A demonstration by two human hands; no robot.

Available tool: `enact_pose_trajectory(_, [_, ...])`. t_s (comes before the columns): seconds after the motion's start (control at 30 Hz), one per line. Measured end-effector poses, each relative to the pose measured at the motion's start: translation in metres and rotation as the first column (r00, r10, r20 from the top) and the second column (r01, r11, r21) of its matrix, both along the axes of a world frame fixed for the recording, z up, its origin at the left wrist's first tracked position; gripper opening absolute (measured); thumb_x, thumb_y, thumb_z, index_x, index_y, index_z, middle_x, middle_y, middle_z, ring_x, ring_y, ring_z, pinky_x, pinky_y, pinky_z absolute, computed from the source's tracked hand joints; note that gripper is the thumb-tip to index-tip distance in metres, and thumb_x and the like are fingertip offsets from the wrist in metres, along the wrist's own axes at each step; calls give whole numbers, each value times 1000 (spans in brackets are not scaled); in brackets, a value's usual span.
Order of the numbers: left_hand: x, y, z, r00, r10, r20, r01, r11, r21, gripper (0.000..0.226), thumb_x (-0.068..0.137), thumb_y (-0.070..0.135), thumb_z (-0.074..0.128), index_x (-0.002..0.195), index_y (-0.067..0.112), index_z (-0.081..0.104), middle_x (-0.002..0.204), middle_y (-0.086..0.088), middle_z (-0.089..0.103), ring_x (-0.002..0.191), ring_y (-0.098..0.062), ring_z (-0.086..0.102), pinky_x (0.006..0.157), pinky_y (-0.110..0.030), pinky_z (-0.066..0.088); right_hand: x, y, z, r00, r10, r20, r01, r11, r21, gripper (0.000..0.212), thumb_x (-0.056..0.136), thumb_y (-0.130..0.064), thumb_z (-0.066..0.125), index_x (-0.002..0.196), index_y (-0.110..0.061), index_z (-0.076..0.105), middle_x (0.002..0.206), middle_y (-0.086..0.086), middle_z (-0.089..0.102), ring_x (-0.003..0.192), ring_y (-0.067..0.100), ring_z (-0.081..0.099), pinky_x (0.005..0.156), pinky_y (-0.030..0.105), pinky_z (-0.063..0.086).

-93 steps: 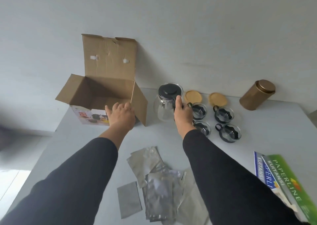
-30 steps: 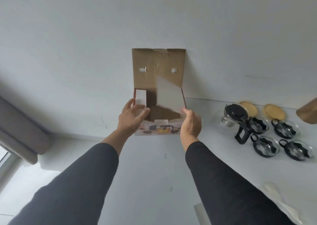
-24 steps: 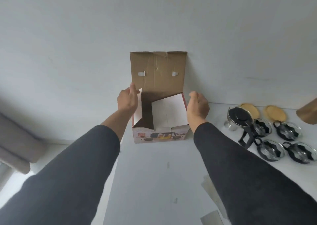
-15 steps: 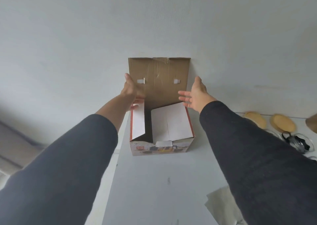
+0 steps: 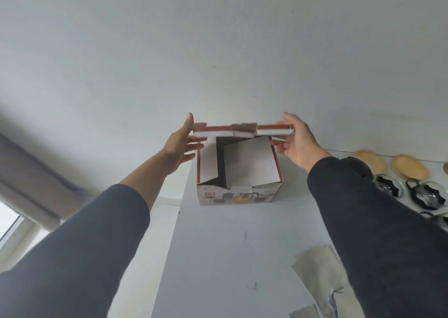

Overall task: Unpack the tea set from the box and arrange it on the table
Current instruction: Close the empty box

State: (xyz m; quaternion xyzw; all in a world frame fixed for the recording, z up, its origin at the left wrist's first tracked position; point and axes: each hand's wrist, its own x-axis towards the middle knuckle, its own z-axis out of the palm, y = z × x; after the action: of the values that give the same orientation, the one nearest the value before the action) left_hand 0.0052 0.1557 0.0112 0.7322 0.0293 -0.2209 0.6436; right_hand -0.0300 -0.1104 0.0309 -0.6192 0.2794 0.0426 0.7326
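item: box [image 5: 238,172], printed card, centre of frame, standing on the white table [image 5: 242,257] against the wall [image 5: 218,51]; side flaps folded in over the opening, contents not visible. item: lid [image 5: 242,130], the box's big top flap, seen edge-on and about level above the opening, held at both ends. item: left hand [image 5: 180,145], left of centre, fingers nearly straight and spread, thumb up by the lid's left end, fingertips under that corner; it holds by touch, not by a curled grip. item: right hand [image 5: 299,143], right of centre, palm turned inward, thumb along the lid's right end, fingers below it and only lightly bent; whether it pinches or merely props the lid i cannot tell. both arms reach forward and up, nearly full stretch, dark sleeves [image 5: 388,233] filling the lower corners. item: tea set, already out, right edge of frame: glass cups [image 5: 426,197] in black holders, two tan coasters [image 5: 409,169], a pot partly hidden behind the right sleeve. item: foil wrappers [image 5: 322,276], lower right on the table. risks, as judged: the box sits near the table's left edge, so an uneven push on the lid could slide it off; the light open-handed hold could let the lid spring back up; the lid's tabs may catch on the side flaps, which look not fully flat; the right sleeve passes close above the glassware, so drawing that arm back low could knock a cup.
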Motion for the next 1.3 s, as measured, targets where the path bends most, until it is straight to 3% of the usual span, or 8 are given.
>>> enact_pose_trajectory(0.07, [-17,4,-10,992,4,123,-11,998,55,52,92,65,28,118,34,60,125,-1,58,113,-22,54,91,-38,39,-19,-2,-9,998,69,-16,-70,990,-124,19,81,-38,64,86,-19,64,96,6,64,81,22,59,60,29,44])
enact_pose_trajectory(0.17, [-43,9,-26,975,5,221,-23,997,80,37,85,62,51,108,36,64,111,4,68,112,-18,60,89,-35,45,-44,-1,-21,972,226,-60,-232,900,-370,19,76,-30,74,94,-26,70,110,0,65,104,20,55,84,33,42])
enact_pose_trajectory(0.27, [-61,10,-42,937,-31,348,-55,970,236,37,77,48,71,109,31,66,106,4,68,106,-13,61,91,-31,48,-63,5,-31,953,300,-43,-280,817,-505,30,79,-14,74,107,-20,67,100,-5,58,102,11,51,86,27,39])
enact_pose_trajectory(0.37, [-68,13,-49,913,-86,400,-59,940,336,42,74,39,77,113,32,63,113,5,64,108,-10,58,89,-31,50,-71,12,-37,946,324,-23,-268,741,-616,32,74,-18,78,102,-29,66,111,-5,64,108,14,56,96,30,45])
enact_pose_trajectory(0.57, [-69,14,-53,871,-155,467,-55,913,405,41,78,34,75,117,27,64,116,1,59,106,-12,56,88,-25,45,-81,18,-40,938,346,-24,-236,586,-776,31,80,-23,74,110,-24,65,112,-3,60,96,15,51,82,22,36])
enact_pose_trajectory(0.9, [-76,11,-55,833,-108,543,-153,898,413,25,89,23,62,113,20,64,108,-6,62,89,-25,62,82,-37,52,-84,25,-45,943,331,-37,-203,483,-852,36,82,-18,72,116,-24,63,118,6,56,105,20,52,87,22,34])
enact_pose_trajectory(1.13, [-80,12,-56,764,-255,593,-139,832,537,34,90,17,61,124,20,60,113,-11,61,97,-30,59,83,-31,45,-85,26,-46,947,319,-40,-190,455,-870,35,83,-20,71,118,-24,63,115,6,53,96,15,47,87,23,33])
enact_pose_trajectory(1.3, [-79,10,-55,756,-238,610,-174,825,537,30,91,19,60,121,19,61,101,-13,62,87,-33,58,73,-29,42,-87,27,-45,947,319,-24,-172,444,-879,35,84,-21,70,118,-23,62,115,5,55,96,14,48,87,22,35])
